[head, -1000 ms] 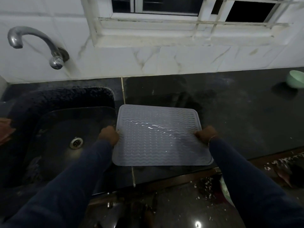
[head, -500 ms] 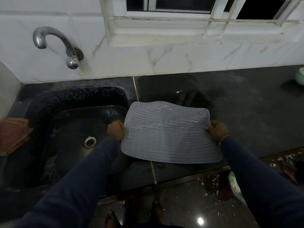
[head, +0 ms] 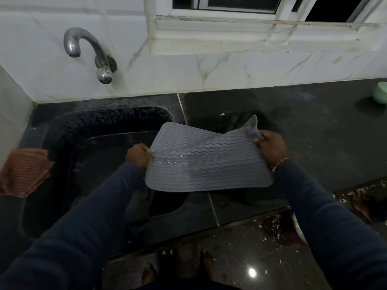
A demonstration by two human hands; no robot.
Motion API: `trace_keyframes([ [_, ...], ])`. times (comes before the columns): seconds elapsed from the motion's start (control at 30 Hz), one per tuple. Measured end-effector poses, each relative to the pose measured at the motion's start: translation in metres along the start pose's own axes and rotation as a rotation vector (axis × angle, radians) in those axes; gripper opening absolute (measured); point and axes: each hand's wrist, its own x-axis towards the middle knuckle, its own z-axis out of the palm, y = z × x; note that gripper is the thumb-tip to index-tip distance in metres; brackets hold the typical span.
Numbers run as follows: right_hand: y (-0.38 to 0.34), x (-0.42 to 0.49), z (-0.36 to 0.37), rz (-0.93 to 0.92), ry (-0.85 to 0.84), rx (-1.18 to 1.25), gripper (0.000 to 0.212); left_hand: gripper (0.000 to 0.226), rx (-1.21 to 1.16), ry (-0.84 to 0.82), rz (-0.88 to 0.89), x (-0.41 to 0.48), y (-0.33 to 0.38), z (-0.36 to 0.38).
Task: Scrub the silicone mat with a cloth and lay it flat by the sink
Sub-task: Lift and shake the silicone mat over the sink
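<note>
The grey silicone mat [head: 207, 158] with a wavy ribbed surface hangs lifted above the dark counter, sagging in the middle, its far right corner curled up. My left hand [head: 138, 154] grips its left edge over the sink's right rim. My right hand [head: 271, 147] grips its right edge. A reddish-brown striped cloth [head: 24, 171] lies on the sink's left rim, away from both hands. Water glistens on the mat's surface.
The black sink [head: 100, 155] sits at left under a chrome tap [head: 90, 53] on the white tiled wall. The dark counter [head: 314, 132] stretches right, with a pale green bowl [head: 382, 93] at its far right edge. Bare feet and a speckled floor show below.
The mat lay flat on the counter a second ago; both hands have lifted it and shifted it left toward the sink, and it now bends with one corner curled up.
</note>
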Motion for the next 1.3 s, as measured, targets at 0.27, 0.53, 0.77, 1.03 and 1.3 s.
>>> trace_keyframes([
  [0.27,-0.063,-0.001,-0.002,-0.213,0.037,-0.148,0.020,0.029,0.384,-0.032,0.656,-0.013,0.093,-0.046],
  [0.53,-0.162,-0.008,0.012,-0.573,-0.121,-0.281,0.022,0.070,0.631,0.207,1.334,-0.048,0.214,-0.075],
  [0.77,-0.230,-0.018,0.028,-0.714,-0.243,-0.398,0.026,0.024,0.691,0.228,1.031,-0.047,0.203,-0.150],
  [1.03,-0.252,-0.016,0.039,-0.601,-0.529,-0.713,0.034,0.012,0.606,0.244,0.824,-0.027,0.139,-0.200],
  [1.3,-0.285,-0.010,0.058,-0.769,-0.453,-0.806,0.012,0.024,0.543,0.288,0.596,-0.029,0.089,-0.242],
])
